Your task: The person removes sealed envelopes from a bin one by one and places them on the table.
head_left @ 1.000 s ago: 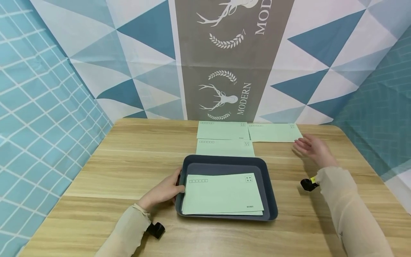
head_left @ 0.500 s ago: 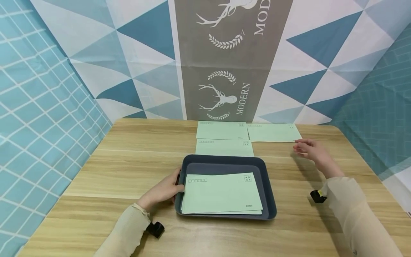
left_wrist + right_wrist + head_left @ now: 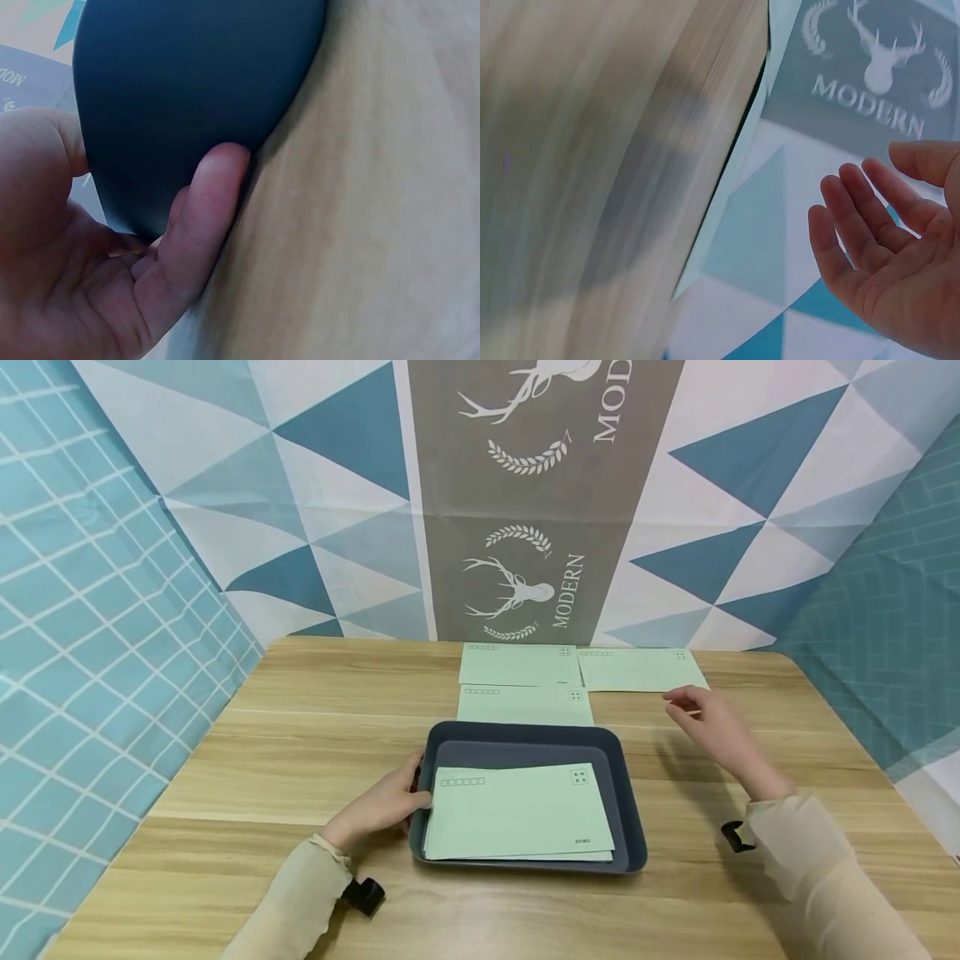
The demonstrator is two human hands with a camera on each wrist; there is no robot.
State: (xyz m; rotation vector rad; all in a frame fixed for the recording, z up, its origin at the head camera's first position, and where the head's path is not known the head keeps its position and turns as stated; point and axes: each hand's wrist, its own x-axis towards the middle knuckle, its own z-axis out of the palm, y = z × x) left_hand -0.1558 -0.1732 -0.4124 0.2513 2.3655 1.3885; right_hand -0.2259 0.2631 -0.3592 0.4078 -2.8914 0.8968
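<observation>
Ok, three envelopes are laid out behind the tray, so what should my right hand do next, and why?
Probably bring the right hand across to the top envelope in the tray. That hand is empty with relaxed fingers above the table, while the left hand steadies the tray's left rim and envelopes remain stacked inside.

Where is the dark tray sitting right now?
In the head view the dark tray sits mid-table, slightly toward the near edge, holding green envelopes. The left hand grips its left rim.
</observation>
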